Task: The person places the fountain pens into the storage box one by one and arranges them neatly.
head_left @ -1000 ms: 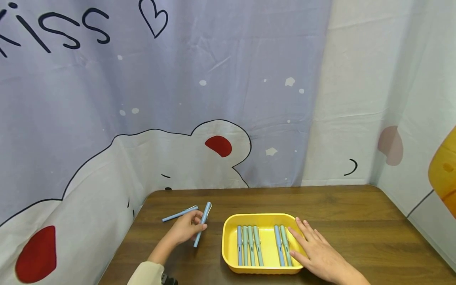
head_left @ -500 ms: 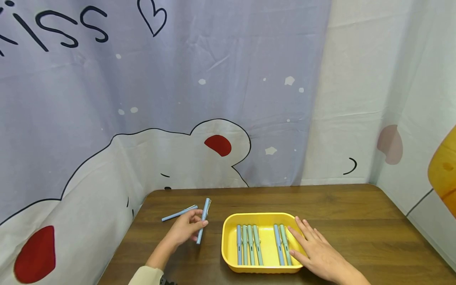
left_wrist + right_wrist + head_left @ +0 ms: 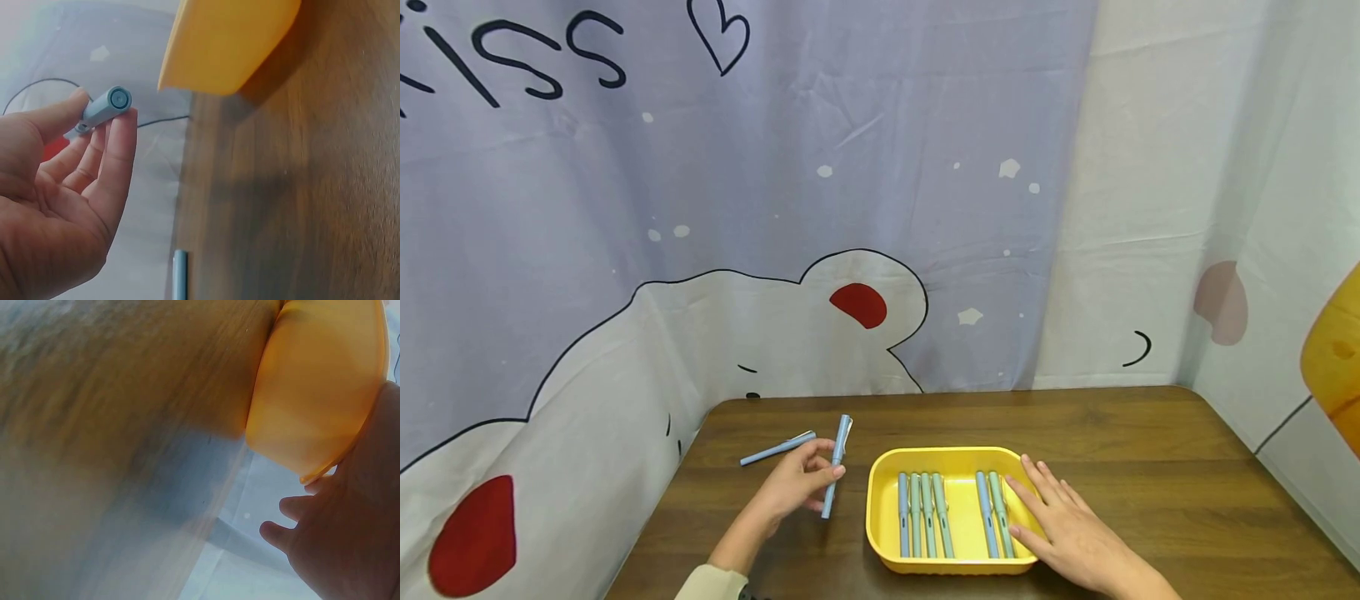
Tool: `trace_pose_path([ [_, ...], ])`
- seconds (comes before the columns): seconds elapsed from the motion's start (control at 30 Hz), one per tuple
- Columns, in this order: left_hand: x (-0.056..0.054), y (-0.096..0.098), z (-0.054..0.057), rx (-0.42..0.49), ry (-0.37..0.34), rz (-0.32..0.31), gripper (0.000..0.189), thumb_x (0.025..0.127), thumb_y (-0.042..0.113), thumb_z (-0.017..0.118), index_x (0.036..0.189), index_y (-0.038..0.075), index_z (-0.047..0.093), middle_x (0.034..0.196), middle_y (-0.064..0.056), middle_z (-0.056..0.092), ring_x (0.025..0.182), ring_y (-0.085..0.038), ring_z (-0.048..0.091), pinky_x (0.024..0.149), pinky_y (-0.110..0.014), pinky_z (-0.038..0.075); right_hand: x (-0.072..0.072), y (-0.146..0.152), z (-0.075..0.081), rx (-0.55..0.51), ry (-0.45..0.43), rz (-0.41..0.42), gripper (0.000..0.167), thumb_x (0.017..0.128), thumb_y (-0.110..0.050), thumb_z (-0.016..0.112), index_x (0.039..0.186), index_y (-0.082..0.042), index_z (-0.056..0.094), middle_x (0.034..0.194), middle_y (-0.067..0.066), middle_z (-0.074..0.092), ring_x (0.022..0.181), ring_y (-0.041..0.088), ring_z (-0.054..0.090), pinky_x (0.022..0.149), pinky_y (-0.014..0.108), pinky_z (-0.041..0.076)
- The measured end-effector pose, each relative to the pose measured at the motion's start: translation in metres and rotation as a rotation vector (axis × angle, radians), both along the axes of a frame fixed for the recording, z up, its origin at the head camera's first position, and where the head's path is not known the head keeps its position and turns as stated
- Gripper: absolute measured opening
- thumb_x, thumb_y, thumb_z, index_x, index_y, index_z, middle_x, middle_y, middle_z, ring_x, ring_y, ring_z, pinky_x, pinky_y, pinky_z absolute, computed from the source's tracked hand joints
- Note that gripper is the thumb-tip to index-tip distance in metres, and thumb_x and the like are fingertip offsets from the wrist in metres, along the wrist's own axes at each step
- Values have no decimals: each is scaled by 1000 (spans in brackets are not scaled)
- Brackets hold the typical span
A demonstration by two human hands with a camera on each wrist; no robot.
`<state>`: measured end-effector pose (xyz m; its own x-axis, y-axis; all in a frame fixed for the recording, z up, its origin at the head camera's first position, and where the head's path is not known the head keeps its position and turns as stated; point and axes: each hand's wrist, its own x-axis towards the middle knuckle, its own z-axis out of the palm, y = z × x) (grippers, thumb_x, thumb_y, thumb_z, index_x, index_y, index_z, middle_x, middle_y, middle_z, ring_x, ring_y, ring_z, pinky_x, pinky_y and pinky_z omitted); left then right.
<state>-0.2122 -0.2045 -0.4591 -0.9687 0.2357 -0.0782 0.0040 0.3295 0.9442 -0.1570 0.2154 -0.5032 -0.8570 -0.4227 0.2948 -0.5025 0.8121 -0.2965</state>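
Observation:
My left hand (image 3: 796, 483) pinches a light blue pen (image 3: 839, 442) between thumb and fingers, left of the yellow tray (image 3: 955, 567). In the left wrist view the pen (image 3: 105, 111) points its round end at the camera. Behind that hand, a second blue pen (image 3: 775, 450) lies slanted on the table. My right hand (image 3: 1078, 537) rests over the tray's right rim with its fingers spread. Inside the tray, a blue pen (image 3: 904, 517) and three green pens (image 3: 928, 517) line up at the left. Further right lie another blue pen (image 3: 987, 515) and a green pen (image 3: 1002, 515).
The brown wooden table (image 3: 1120, 442) extends beyond the tray on both sides. A printed curtain (image 3: 775, 167) hangs along its back and sides. In the right wrist view the tray's outer wall (image 3: 319, 381) fills the upper right.
My left hand has shifted slightly right, and the pen it pinches has tilted more upright. My right hand and the tray have stayed in place.

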Motion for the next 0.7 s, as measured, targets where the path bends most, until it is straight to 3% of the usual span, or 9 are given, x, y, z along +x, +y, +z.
trace_pose_path([
  [0.2, 6, 7, 6, 20, -50, -24, 59, 95, 30, 72, 142, 3, 49, 105, -14, 65, 84, -23, 66, 63, -38, 60, 1, 0, -1, 3, 10, -10, 63, 99, -50, 60, 152, -18, 48, 163, 18, 32, 146, 42, 34, 114, 11, -10],
  [0.3, 8, 11, 8, 31, -66, -38, 63, 94, 31, 73, 144, 2, 47, 105, -14, 65, 86, -24, 65, 63, -38, 60, 1, 0, -1, 9, 15, -21, 63, 99, -50, 60, 152, -19, 48, 163, 17, 32, 147, 41, 34, 125, 35, 12],
  [0.37, 10, 14, 9, 41, -69, -43, 64, 94, 30, 74, 144, 1, 47, 104, -13, 66, 85, -24, 66, 63, -39, 60, 1, -1, -2, 15, 17, -24, 63, 99, -49, 61, 152, -19, 48, 163, 17, 32, 147, 40, 34, 119, 51, 26],
  [0.43, 11, 17, 10, 52, -69, -45, 63, 94, 29, 74, 143, 1, 47, 102, -11, 66, 83, -23, 66, 62, -39, 60, 1, -1, -2, 20, 19, -24, 63, 99, -49, 61, 152, -18, 49, 162, 18, 33, 146, 41, 35, 111, 61, 33],
  [0.7, 14, 26, 14, 86, -66, -71, 57, 94, 23, 74, 138, 0, 47, 97, -9, 64, 78, -26, 69, 60, -40, 60, 1, 0, -2, 19, 14, -12, 63, 100, -48, 60, 152, -16, 48, 162, 20, 33, 146, 42, 35, 110, 63, 35],
])
